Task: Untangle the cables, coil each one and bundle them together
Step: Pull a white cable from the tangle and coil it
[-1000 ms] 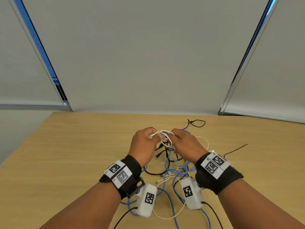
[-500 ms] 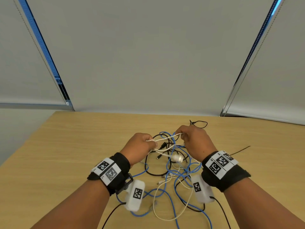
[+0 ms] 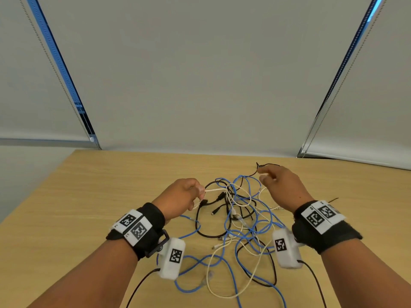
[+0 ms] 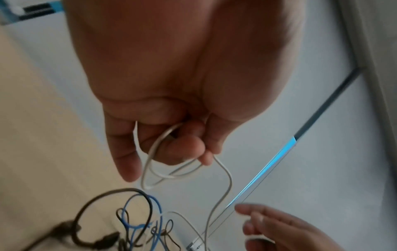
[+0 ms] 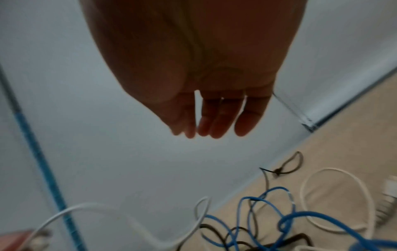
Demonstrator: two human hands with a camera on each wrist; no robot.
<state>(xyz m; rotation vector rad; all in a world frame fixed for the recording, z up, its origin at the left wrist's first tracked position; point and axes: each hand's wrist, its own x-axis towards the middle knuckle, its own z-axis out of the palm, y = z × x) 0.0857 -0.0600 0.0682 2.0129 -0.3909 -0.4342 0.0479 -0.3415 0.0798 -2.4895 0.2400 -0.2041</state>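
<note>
A tangle of blue (image 3: 249, 227), black (image 3: 200, 227) and white cables lies on the wooden table (image 3: 89, 207) between my hands. My left hand (image 3: 184, 196) grips a few small loops of a thin white cable (image 4: 150, 169); the strand (image 3: 215, 190) runs from it into the tangle. In the left wrist view the fingers curl round those loops. My right hand (image 3: 278, 185) hovers above the tangle's far right with fingers (image 5: 214, 125) straight and empty.
A thin black cable (image 3: 266, 166) loops near the table's far edge, past my right hand. Grey roller blinds (image 3: 200, 74) hang behind the table. Blue and white cable runs (image 3: 222, 285) reach the near edge between my forearms.
My right hand has let go of the white cable and moved right and away with its fingers spread. My left hand has shifted left, still holding the white loops.
</note>
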